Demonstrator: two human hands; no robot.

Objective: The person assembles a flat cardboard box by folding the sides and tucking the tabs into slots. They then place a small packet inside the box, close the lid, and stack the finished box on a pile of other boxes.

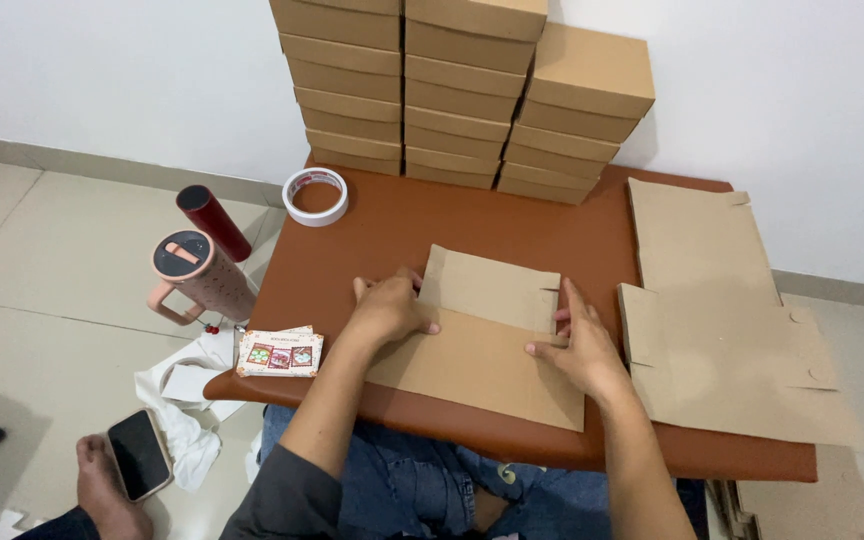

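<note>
Light, stiff cardboard blank [482, 345] on desk [402, 225], best pinched at flap edges; left hand [387, 312] and right hand [577, 350] spread flat, pressing it.

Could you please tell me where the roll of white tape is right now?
In the head view, the roll of white tape lies flat on the back left corner of the reddish-brown table, just left of the stacked cardboard boxes.

Folded boxes [472, 90] stacked behind the cardboard sheet [482, 345] on the table [392, 225].
</note>
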